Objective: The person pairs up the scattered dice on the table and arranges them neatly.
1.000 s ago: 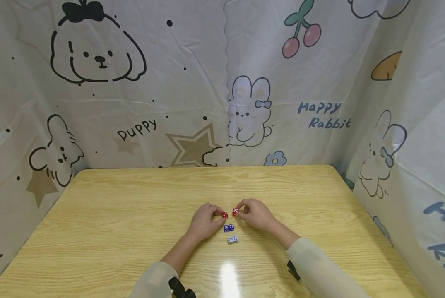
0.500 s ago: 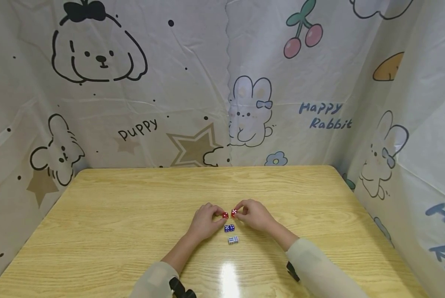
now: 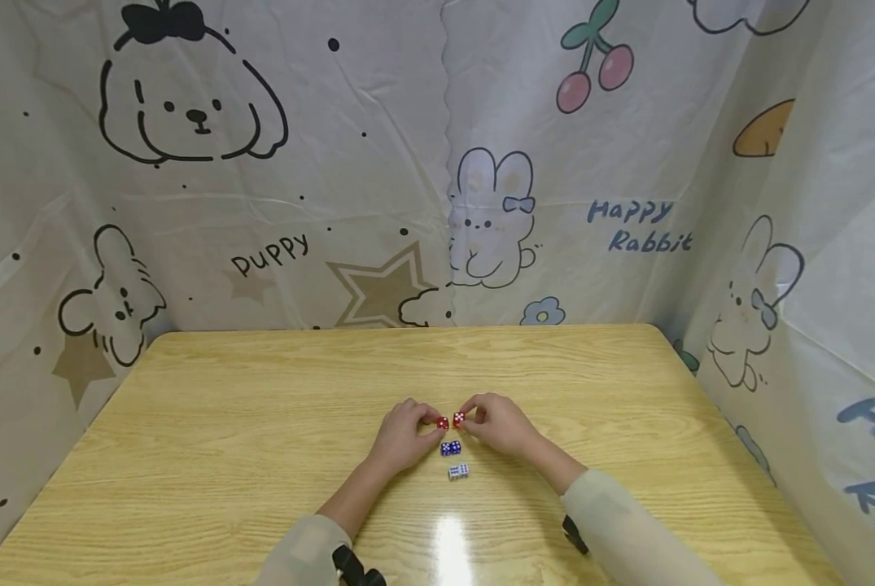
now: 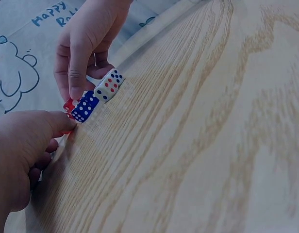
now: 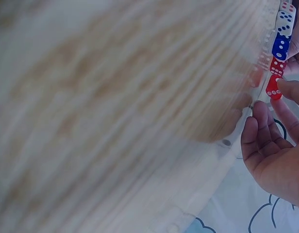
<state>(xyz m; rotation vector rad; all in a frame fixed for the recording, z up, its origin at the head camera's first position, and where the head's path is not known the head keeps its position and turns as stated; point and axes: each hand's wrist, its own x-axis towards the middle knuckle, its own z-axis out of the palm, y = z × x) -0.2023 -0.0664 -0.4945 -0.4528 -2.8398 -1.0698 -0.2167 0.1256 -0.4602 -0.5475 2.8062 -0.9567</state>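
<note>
In the head view my left hand (image 3: 402,438) pinches a red die (image 3: 443,423) between thumb and fingers. My right hand (image 3: 501,422) pinches a second red die (image 3: 459,418), a narrow gap to the right of the first. Just nearer to me, a pair of blue dice (image 3: 450,448) sits side by side on the table. Nearer still is a pair of white dice (image 3: 458,471), also side by side. The right wrist view has the right hand's red die (image 5: 274,92) at the fingertips. In the left wrist view the blue dice (image 4: 85,107) partly hide the red ones.
The dice stand on a light wood-grain table (image 3: 261,391) around its middle. A pale printed cloth (image 3: 378,179) hangs behind the far edge and along both sides. Black wrist straps (image 3: 356,567) show at the sleeves.
The right hand has shifted slightly left with its red die, narrowing the gap to the left hand's red die. The left hand and the blue and white dice have stayed in place.
</note>
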